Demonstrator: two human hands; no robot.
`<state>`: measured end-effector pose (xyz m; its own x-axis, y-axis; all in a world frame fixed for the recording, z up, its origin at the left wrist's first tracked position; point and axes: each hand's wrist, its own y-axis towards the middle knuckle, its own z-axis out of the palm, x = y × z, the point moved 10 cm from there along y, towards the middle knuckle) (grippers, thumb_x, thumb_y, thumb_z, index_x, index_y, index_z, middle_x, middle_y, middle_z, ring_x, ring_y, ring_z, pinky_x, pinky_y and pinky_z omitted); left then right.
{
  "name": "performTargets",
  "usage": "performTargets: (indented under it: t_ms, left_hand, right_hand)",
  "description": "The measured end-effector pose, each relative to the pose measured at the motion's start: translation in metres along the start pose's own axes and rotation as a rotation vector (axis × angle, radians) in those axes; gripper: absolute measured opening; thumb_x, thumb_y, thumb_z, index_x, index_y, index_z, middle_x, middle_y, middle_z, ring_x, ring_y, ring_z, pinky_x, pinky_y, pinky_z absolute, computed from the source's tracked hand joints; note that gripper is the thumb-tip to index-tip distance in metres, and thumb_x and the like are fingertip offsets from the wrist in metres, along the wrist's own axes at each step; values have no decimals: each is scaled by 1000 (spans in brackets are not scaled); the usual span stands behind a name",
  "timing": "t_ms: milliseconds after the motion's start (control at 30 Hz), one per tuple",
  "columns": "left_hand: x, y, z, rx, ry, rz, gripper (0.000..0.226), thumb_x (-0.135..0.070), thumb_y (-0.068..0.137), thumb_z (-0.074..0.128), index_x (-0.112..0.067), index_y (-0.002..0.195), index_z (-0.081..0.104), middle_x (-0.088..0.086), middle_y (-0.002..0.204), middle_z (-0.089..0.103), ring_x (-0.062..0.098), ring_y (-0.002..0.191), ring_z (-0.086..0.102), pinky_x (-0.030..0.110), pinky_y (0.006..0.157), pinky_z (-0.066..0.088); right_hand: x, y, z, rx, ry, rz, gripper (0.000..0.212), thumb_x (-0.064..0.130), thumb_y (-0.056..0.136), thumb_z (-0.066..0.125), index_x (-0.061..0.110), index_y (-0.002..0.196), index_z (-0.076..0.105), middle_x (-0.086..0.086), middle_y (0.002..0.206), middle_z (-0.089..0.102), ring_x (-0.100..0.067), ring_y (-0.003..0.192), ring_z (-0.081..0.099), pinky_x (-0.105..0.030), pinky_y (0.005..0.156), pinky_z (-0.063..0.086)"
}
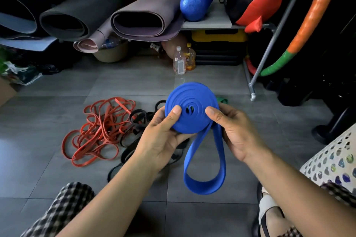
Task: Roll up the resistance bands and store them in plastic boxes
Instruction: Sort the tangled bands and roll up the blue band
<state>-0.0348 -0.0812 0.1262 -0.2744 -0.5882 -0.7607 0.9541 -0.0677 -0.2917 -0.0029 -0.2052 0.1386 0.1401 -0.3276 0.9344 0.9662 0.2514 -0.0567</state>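
My left hand holds the blue band from the left. The thumb is pressed flat on the round face and the other fingers are curled behind it. My right hand holds it from the right the same way, thumb on the front and fingers tucked behind. Most of the band is wound into a flat round roll, up in the air between my hands. Its round face looks back at me. The part not wound yet hangs out of the bottom of the roll as a long loop. The loop runs straight down toward my knees and touches nothing. Left of the roll, a heap of red bands lies on the grey floor. A heap of black bands lies between that heap and my left hand. A bit of green band peeks out just behind the roll on the right. Under the loop the floor is bare. Right of the roll is a white basket with holes, well apart from it. Behind the roll stand two bottles and a metal rack leg. Farther back lie rolled mats.
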Motion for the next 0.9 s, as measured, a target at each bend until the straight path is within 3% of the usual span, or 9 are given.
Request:
performTargets:
  t_ms: [100,167,233,300,433,533,667,900]
  left_hand:
    - [-14,2,-7,43,370,-6,43,-28,71,63,-15,112,59,9,115,66,23,99,66,38,81,57]
    - [-26,2,-7,81,537,52,41,-24,68,65,-25,109,59,0,109,68,14,92,68,32,75,58]
    - [-28,1,-3,110,606,73,44,-14,72,67,-28,112,58,-2,107,67,12,89,67,29,69,58]
    - [-28,1,-3,90,645,99,41,-2,77,65,-19,114,59,5,109,65,16,88,67,30,65,59]
    - [-28,0,-5,10,539,165,30,-6,74,67,-20,101,62,1,97,68,18,82,68,33,59,59]
    - [-24,-2,-4,-22,376,147,36,-17,68,67,-14,103,61,6,97,69,22,81,70,35,58,59]
    - [-23,-1,-10,-84,220,131,41,-20,69,65,-9,108,59,11,104,69,26,88,69,44,67,59]
    - [-2,0,-9,-125,2,93,44,-18,72,64,-5,112,52,17,109,67,30,92,68,42,67,59]
  right_hand:
    - [8,2,-10,-3,-117,11,34,28,57,76,15,89,70,1,87,74,-10,83,69,-19,73,52]
    - [14,1,-8,41,-249,7,24,17,64,71,17,88,67,7,83,73,-5,80,68,-15,72,51]
    - [13,-2,-2,103,-386,16,25,16,66,71,19,90,66,6,89,72,-7,85,68,-17,75,53]
    - [12,-5,2,126,-426,16,32,23,61,71,21,92,66,5,94,72,-10,89,68,-20,78,54]
    - [22,-3,-6,38,-267,-30,30,22,61,68,20,91,66,9,83,73,-4,81,68,-14,69,51]
    - [16,-1,-12,-43,-200,-38,23,29,68,70,19,89,69,6,86,74,-7,84,67,-19,75,52]
    - [-2,-1,-8,-93,-42,7,44,40,70,71,11,103,69,-4,99,72,-15,94,67,-25,79,52]
    - [-28,-8,4,-132,268,128,27,21,78,59,8,99,66,-6,93,73,-15,84,69,-23,66,55]
